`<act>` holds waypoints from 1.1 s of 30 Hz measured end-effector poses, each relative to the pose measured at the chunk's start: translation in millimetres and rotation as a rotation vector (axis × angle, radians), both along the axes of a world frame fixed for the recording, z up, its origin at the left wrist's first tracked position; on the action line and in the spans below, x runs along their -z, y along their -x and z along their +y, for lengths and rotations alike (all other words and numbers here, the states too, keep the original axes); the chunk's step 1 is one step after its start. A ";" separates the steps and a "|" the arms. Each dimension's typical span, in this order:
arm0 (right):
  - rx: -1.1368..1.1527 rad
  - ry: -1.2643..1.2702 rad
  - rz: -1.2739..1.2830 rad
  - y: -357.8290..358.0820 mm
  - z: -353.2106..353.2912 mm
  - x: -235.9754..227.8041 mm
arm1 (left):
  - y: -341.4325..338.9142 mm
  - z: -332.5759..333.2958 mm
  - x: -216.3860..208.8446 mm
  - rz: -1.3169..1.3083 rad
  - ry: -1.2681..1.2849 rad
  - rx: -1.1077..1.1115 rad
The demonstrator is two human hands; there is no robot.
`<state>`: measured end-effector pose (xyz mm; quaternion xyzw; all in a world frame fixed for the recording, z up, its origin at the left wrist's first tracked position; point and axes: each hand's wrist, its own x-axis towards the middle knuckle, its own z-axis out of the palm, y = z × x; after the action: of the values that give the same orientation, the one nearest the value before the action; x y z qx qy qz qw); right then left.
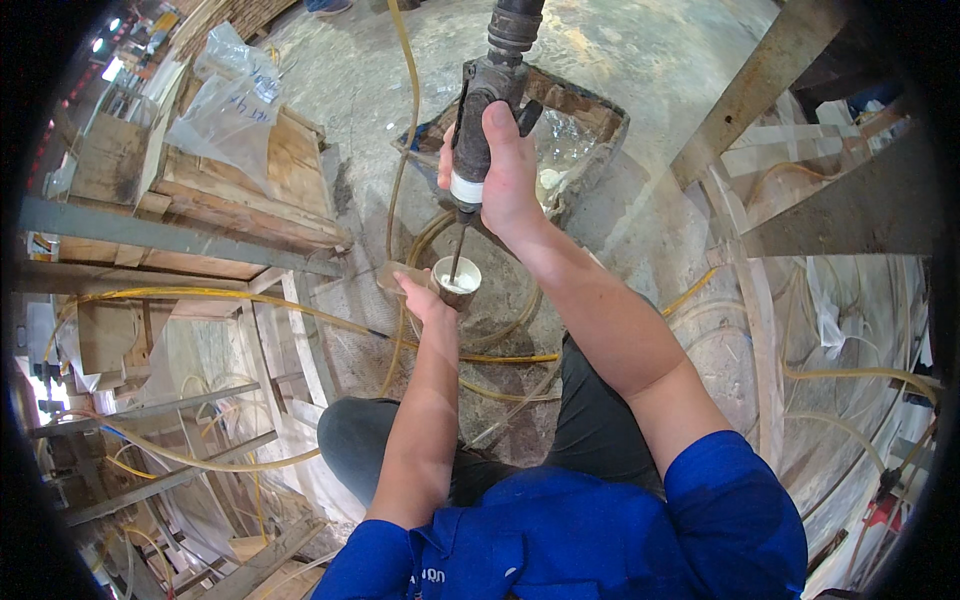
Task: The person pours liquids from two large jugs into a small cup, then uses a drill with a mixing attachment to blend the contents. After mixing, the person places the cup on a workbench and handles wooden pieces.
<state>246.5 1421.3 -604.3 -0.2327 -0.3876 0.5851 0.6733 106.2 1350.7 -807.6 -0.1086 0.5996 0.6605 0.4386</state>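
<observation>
My right hand (pixel 512 175) is wrapped round a dark power drill (pixel 492 82) with a white band near its chuck. From the drill a thin metal rod (pixel 458 254) points down into a small cup (pixel 460 298). White paste (pixel 463 276) lies inside the cup around the rod's end. My left hand (pixel 425 299) is closed on the cup from its left side. A flat tan piece (pixel 392 278) sticks out at the left fingers; I cannot tell its material or whether they grip it.
A dark-rimmed tray with clear plastic (pixel 603 135) lies on the floor behind the drill. Yellow hoses (pixel 330 318) cross the floor around my legs. Wooden crates (pixel 250 195) stand at left, metal frames (pixel 765 85) at right. Hanging plastic bags (pixel 225 125) drape over the crates.
</observation>
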 end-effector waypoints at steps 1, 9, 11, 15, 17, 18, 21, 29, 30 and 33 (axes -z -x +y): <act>0.001 -0.007 0.002 -0.6 0.4 1.0 | -1.5 0.1 -1.1 -0.001 0.004 -0.004; 0.032 0.006 -0.003 -5.6 4.9 2.0 | -9.4 -0.8 -15.7 -0.045 0.012 0.064; 0.010 0.025 0.008 0.1 4.2 -1.8 | 7.6 -5.7 -7.7 0.000 -0.047 0.112; 0.099 0.086 -0.017 -20.9 14.9 9.5 | -15.9 -1.1 -20.0 -0.061 -0.037 0.198; 0.103 0.055 -0.022 -15.5 13.2 3.4 | 2.2 -4.7 -10.0 -0.030 -0.077 0.218; 0.110 0.050 -0.023 -15.7 13.4 2.8 | 4.0 -4.3 -7.9 -0.027 -0.083 0.217; 0.126 0.046 -0.044 -18.6 14.9 3.9 | 2.0 -3.5 -6.5 -0.046 -0.071 0.202; 0.068 0.091 -0.054 -21.3 14.5 4.6 | -13.8 -4.6 -26.1 -0.138 0.050 0.190; 0.048 0.095 -0.041 -20.1 13.9 3.0 | -12.3 -6.7 -23.2 -0.138 0.030 0.193; 0.004 0.101 -0.019 -19.9 13.4 -0.4 | -8.5 -10.0 -14.2 -0.145 -0.008 0.235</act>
<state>266.4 1434.7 -603.9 -0.2727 -0.3632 0.6002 0.6584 114.7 1340.8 -793.4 -0.0834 0.5723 0.5973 0.5556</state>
